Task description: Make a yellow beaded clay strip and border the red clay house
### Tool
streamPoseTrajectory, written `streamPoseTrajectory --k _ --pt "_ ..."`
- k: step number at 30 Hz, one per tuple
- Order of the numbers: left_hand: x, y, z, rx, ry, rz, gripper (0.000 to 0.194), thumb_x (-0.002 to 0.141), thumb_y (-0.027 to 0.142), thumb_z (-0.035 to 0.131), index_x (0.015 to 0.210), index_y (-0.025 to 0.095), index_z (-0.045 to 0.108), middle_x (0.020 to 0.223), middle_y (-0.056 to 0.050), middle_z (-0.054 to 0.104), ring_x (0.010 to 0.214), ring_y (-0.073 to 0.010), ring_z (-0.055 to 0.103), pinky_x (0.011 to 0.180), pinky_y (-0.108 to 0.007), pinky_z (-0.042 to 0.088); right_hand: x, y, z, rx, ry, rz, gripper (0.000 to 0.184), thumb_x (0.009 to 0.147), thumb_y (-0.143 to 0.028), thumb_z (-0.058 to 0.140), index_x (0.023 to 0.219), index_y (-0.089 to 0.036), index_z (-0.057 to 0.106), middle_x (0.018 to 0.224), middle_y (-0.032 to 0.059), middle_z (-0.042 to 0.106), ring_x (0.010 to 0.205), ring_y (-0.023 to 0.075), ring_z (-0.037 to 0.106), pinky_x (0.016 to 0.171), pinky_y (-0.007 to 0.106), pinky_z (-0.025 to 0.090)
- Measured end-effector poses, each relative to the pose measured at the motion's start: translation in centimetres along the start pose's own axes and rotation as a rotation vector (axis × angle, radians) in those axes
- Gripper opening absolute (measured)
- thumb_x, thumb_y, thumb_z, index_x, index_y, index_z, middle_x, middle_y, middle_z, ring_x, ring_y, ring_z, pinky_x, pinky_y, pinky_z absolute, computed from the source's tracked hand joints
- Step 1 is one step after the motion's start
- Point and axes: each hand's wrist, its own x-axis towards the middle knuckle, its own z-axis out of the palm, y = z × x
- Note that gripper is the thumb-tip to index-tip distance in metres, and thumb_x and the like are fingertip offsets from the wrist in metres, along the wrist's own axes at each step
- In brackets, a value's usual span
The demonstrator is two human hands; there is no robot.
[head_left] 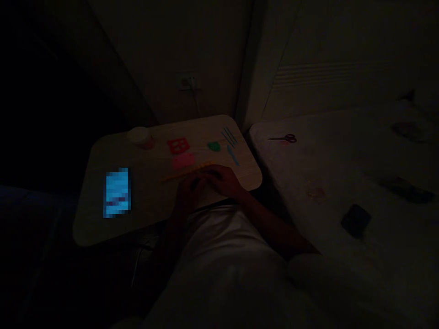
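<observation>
In very dim light, my left hand point(191, 189) and my right hand point(222, 177) meet over the near edge of a small wood-look table point(147, 205). Their fingers are curled in and pressed towards each other. Anything pinched between them is hidden in shadow. Just beyond my fingertips lies a long yellow-orange strip, perhaps a ruler point(178, 173). Past it are a flat pink piece point(183, 161) and a red window-shaped frame point(179, 145). A green lump point(214, 146) sits further right, near a blue plastic knife-like tool point(233, 156) and several thin blue-green sticks point(229, 136).
A lit, blurred screen point(117, 193) lies on the table's left side. A pale round tub point(139, 136) stands at the back left. On the light bed-like surface point(308, 160) at right are scissors point(284, 138) and a dark square object point(356, 221). A wall socket point(188, 82) holds a plug.
</observation>
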Motion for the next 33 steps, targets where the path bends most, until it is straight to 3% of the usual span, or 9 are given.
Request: streamPoseTrajectory --k 4,14,20,23,27,33 --pt "-0.1 -0.2 0.0 0.010 0.008 -0.025 0.022 0.086 0.039 0.061 0.085 0.019 0.070 0.085 -0.002 0.073 0.079 -0.0188 0.066 0.075 -0.028 0.052 0.1 0.0 0.0 0.030 -0.006 -0.009 0.021 0.093 -0.032 0.063 0.105 -0.020 0.075 0.105 0.0063 0.076 0.094 0.0191 0.069 0.084 0.030 0.050" --pt "0.0 -0.3 -0.1 0.045 -0.006 -0.021 0.024 0.085 0.040 0.060 0.082 0.018 0.069 0.077 -0.001 0.070 0.072 -0.0173 0.061 0.069 -0.027 0.049 0.0 0.0 0.1 0.076 0.108 0.084 0.024 0.084 -0.039 0.073 0.095 -0.017 0.073 0.075 -0.0004 0.068 0.066 0.0130 0.058 0.063 0.024 0.043" --pt "0.0 0.1 0.0 0.030 0.010 -0.019 0.024 0.086 0.040 0.061 0.081 0.018 0.069 0.076 -0.001 0.069 0.073 -0.0168 0.061 0.069 -0.026 0.048 0.0 0.2 0.2 0.125 0.222 0.180 0.024 0.082 -0.041 0.073 0.078 -0.017 0.068 0.066 -0.0008 0.065 0.061 0.0130 0.058 0.057 0.023 0.041" --pt "0.0 0.3 -0.1 0.027 -0.003 -0.015 0.023 0.087 0.039 0.060 0.081 0.018 0.069 0.075 0.000 0.069 0.072 -0.0164 0.061 0.068 -0.026 0.048 0.1 0.1 0.2 0.134 0.200 0.176 0.025 0.086 -0.039 0.069 0.076 -0.017 0.073 0.069 0.0018 0.071 0.064 0.0153 0.063 0.061 0.025 0.046" --pt "0.0 0.5 -0.1 0.015 -0.009 -0.035 0.023 0.086 0.039 0.059 0.078 0.018 0.068 0.070 0.001 0.065 0.066 -0.0151 0.058 0.064 -0.025 0.046 0.1 0.0 0.1 0.139 0.198 0.115 0.027 0.092 -0.037 0.062 0.078 -0.020 0.078 0.083 0.0047 0.078 0.081 0.0204 0.072 0.077 0.030 0.054" --pt "-0.1 0.6 0.1 -0.014 0.011 -0.060 0.023 0.085 0.040 0.061 0.079 0.018 0.068 0.074 0.000 0.069 0.069 -0.0159 0.060 0.066 -0.025 0.047 0.2 0.1 -0.1 0.095 0.200 0.001 0.029 0.098 -0.033 0.053 0.096 -0.022 0.080 0.102 0.0065 0.079 0.100 0.0215 0.072 0.093 0.034 0.054"
